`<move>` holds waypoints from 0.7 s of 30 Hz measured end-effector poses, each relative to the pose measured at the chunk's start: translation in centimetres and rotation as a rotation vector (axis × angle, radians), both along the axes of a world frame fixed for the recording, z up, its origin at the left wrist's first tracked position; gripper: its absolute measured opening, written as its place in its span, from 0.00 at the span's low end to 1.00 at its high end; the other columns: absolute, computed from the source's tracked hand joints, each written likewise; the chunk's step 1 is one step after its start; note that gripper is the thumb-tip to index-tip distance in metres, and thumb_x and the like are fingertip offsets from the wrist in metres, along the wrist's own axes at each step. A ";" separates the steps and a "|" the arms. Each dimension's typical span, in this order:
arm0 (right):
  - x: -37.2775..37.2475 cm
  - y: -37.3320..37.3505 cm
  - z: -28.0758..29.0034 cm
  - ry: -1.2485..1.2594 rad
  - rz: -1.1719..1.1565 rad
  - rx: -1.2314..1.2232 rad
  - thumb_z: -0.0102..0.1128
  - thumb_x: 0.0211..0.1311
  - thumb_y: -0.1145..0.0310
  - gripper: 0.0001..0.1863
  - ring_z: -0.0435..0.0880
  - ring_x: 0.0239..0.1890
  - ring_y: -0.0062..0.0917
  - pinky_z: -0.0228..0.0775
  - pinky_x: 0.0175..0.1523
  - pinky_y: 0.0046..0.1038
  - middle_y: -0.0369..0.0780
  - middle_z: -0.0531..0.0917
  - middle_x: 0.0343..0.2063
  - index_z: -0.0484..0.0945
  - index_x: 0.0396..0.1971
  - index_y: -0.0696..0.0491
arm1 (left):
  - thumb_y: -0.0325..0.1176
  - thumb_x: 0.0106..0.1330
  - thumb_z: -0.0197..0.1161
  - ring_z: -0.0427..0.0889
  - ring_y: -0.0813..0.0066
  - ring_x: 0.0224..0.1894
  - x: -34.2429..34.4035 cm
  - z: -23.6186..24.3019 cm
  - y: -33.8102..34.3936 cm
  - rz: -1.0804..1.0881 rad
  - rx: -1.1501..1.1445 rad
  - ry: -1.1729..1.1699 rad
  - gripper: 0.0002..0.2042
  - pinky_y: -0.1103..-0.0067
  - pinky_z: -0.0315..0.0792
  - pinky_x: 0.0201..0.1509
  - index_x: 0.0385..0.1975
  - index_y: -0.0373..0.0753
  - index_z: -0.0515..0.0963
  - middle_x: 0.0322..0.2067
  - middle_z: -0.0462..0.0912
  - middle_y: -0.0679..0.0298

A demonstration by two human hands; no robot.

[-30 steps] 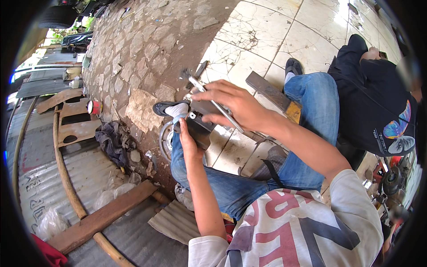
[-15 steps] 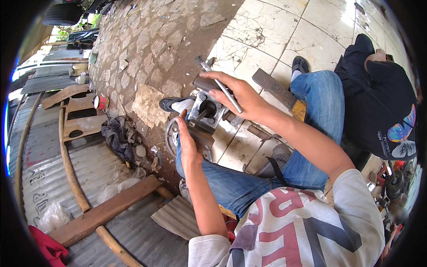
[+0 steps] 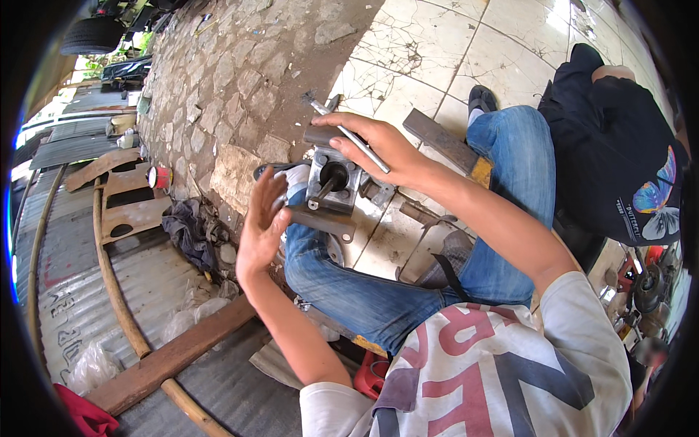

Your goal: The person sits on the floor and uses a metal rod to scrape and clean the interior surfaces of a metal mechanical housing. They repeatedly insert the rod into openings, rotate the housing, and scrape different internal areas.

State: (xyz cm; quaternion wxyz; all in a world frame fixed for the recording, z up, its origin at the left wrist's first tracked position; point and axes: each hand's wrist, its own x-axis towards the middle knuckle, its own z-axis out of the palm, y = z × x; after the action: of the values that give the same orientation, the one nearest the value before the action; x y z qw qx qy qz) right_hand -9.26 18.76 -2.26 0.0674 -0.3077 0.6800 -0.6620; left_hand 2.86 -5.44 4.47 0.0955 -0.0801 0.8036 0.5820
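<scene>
Between my knees stands a grey metal machine part [image 3: 351, 191] with a round dark bore and a short shaft sticking out of it. A dark metal bracket [image 3: 324, 221] with a hole at its end lies along its near side. My right hand [image 3: 382, 142] holds a slim silver-handled brush [image 3: 366, 151], its frayed dark tip pointing away from me, over the part's far end. Those fingers also rest by a dark rounded piece [image 3: 320, 135]. Left of the bracket, my left hand [image 3: 260, 231] is raised with its fingers apart and nothing in it.
A dark metal bar [image 3: 439, 138] lies on the cracked white tiles to the right. Beyond it another person in a black shirt [image 3: 619, 146] sits close by. Corrugated sheets [image 3: 145, 291], a wooden beam [image 3: 171, 355] and a dark cloth [image 3: 191, 229] are at the left.
My left hand has let go of the bracket and moved left, its fingers spreading. The bracket and bore show more fully. My right hand keeps the brush in about the same place.
</scene>
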 end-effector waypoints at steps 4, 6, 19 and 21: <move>0.5 -0.3 0.2 0.062 0.095 0.027 0.51 0.74 0.56 0.23 0.81 0.56 0.44 0.73 0.59 0.39 0.48 0.80 0.55 0.70 0.63 0.49 | 0.39 0.67 0.67 0.67 0.56 0.68 -5.2 2.8 5.9 -0.145 -0.382 0.009 0.41 0.64 0.67 0.67 0.75 0.38 0.49 0.70 0.59 0.44; 1.4 -0.9 -0.1 -0.004 0.080 -0.044 0.47 0.76 0.52 0.25 0.78 0.59 0.45 0.71 0.62 0.40 0.50 0.78 0.57 0.67 0.65 0.51 | 0.35 0.68 0.66 0.70 0.64 0.64 -5.5 1.4 6.1 -0.125 -0.373 0.071 0.39 0.69 0.69 0.64 0.74 0.36 0.51 0.65 0.67 0.47; 0.5 -0.7 -0.7 -0.394 0.102 -0.141 0.35 0.74 0.36 0.34 0.60 0.73 0.38 0.52 0.75 0.43 0.43 0.65 0.70 0.62 0.70 0.40 | 0.43 0.68 0.66 0.77 0.71 0.55 -3.3 -5.1 9.0 0.205 -0.015 0.375 0.30 0.76 0.69 0.60 0.64 0.33 0.68 0.54 0.78 0.55; 0.5 -0.5 -1.0 -0.334 0.065 -0.157 0.35 0.73 0.35 0.34 0.61 0.72 0.40 0.52 0.75 0.47 0.45 0.66 0.68 0.64 0.70 0.40 | 0.51 0.68 0.65 0.77 0.70 0.53 -3.6 -5.9 8.3 0.292 -0.003 0.308 0.32 0.74 0.70 0.59 0.62 0.31 0.69 0.53 0.79 0.56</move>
State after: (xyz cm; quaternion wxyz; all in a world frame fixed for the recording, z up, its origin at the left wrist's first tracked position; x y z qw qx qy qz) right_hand -8.77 18.25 -3.26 0.1763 -0.2195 0.5954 -0.7525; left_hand -0.77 2.85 -1.47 -0.1139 -0.1061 0.7895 0.5937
